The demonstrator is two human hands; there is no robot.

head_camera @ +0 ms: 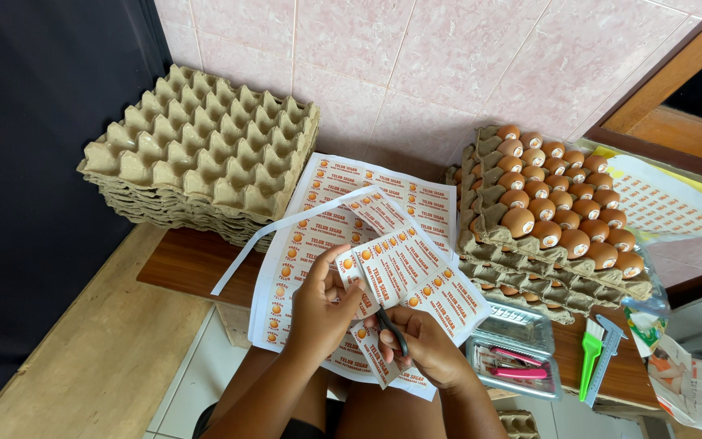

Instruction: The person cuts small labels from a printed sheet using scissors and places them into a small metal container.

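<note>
Head view, looking down on a low wooden desk [197, 264] against a pink tiled wall [416, 65].

Left hand [322, 313]: fingers closed on a cut piece of label sheet [404, 268], thumb on top, pinching its left edge. The piece is white with rows of orange-and-red printed stickers and is held tilted above the lap, just over the desk's near edge.

Right hand [428, 345]: fingers wrapped around dark-handled scissors [392, 325]. The blades point up and left into the lower edge of the held piece. Whether the blades are apart or together cannot be told.

A narrow white paper strip [286, 236] hangs from the held piece, trailing down to the left across the desk.

Under the hands, a full label sheet [343, 191] lies flat on the desk, partly covered by the held piece.

Left of it: stack of empty grey cardboard egg trays [205, 146], touching the wall.

Right of it: stack of egg trays [546, 264], top tray filled with brown eggs [562, 195], each with a small sticker. Further label sheets [668, 207] lie behind that stack.

Front right on the desk: clear plastic box [517, 349] with pink items inside; just beside it a green brush [591, 358] and a ruler [607, 358].
</note>
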